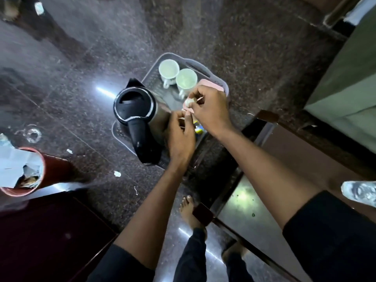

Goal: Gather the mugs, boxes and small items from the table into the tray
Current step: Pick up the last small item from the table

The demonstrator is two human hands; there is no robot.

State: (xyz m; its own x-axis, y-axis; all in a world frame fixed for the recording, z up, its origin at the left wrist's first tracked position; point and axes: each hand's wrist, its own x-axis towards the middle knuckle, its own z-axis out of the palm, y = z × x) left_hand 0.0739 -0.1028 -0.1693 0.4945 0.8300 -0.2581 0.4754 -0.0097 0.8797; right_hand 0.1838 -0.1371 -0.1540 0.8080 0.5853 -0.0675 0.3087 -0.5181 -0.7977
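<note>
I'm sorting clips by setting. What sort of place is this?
Likely a hotel or guest room: a tea tray holds an electric kettle and two white mugs, standing by a polished stone floor with a waste bin nearby.

At frame centre we see a grey tray (220, 82) holding two white mugs (168, 70), a pink box (211, 84) and a black kettle (136, 110). Our right hand (209, 106) pinches a small white item (188, 102) over it; our left hand (181, 137) holds thin sticks (181, 118) beside the kettle.
</note>
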